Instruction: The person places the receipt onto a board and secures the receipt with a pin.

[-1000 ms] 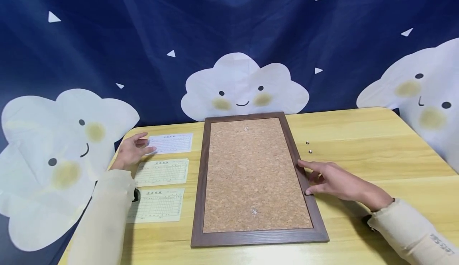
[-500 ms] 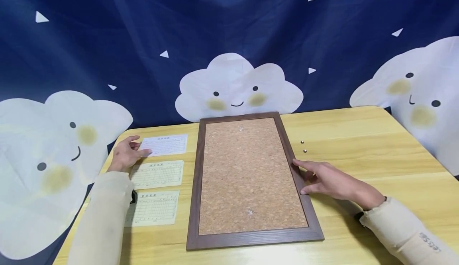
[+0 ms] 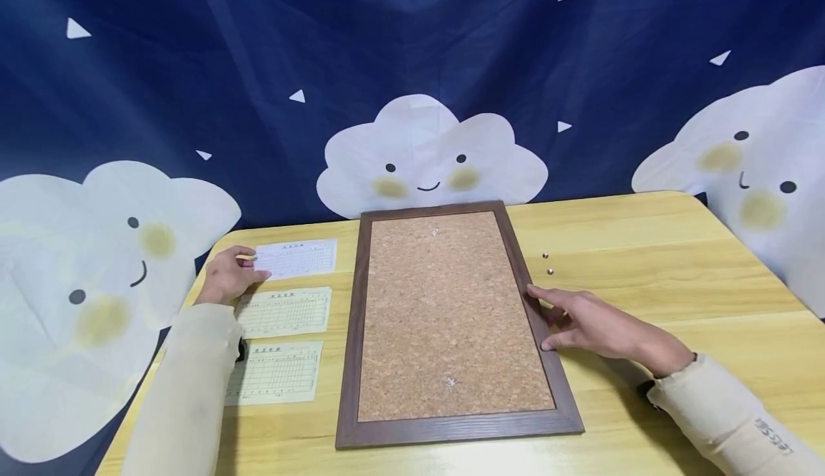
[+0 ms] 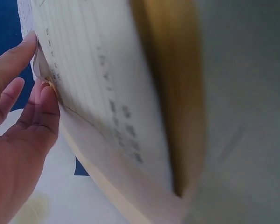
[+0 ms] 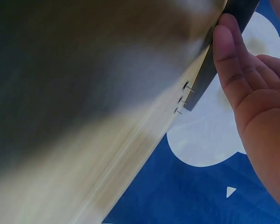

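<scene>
Brown wood frames a corkboard (image 3: pixel 451 318) that lies flat between the two hands. Its far end is farther from the body than either hand. Beside the frame's right side, the right hand (image 3: pixel 596 322) is spread and relaxed, index fingertip and thumb touching the wood without closing round it. The left hand (image 3: pixel 225 275) pinches the near-left edge of a white printed form (image 3: pixel 303 258), and the paper's edge bows up between thumb and fingers. Two pale yellow forms, the middle form (image 3: pixel 290 311) and the nearest form (image 3: pixel 283 372), lie in a column between that hand and the body, beside the left sleeve (image 3: pixel 177 390). Just past the right fingertips, metal thumbtacks (image 5: pixel 185 87) rest on the table (image 3: pixel 677 247); the right wrist view shows three, points up. Two pale clusters sit on the cork, too small to identify. Beyond both hands hangs a navy curtain (image 3: pixel 503 32) printed with white clouds.
</scene>
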`<state>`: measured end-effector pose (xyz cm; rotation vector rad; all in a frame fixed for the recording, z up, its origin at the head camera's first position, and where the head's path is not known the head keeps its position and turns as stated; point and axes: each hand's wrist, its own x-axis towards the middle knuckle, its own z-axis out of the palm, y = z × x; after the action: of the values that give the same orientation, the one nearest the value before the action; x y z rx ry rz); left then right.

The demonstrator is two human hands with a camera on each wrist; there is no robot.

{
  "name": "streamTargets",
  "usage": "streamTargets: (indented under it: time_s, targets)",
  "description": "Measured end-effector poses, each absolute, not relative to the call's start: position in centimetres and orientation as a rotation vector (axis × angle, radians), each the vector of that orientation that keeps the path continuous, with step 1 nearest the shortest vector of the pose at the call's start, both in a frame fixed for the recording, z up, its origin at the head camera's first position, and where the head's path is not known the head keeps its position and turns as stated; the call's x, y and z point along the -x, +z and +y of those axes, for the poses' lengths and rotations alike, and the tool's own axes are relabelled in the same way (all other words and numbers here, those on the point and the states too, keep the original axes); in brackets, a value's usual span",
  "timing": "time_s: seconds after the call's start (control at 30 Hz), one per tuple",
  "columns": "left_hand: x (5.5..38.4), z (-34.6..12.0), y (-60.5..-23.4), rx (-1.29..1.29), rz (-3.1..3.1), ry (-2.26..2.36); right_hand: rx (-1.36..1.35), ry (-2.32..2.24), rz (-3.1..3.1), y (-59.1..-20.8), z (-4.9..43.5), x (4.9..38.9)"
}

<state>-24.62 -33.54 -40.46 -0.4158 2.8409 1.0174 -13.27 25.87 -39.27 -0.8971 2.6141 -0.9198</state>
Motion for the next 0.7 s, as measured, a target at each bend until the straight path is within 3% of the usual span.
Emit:
streamTargets:
  time_s: [0.7]
  targets:
    - [24.43, -33.18, -39.99, 0.359, 2.810, 1.032, 0.930, -0.916, 2.606, -39.21, 25.95, 13.22]
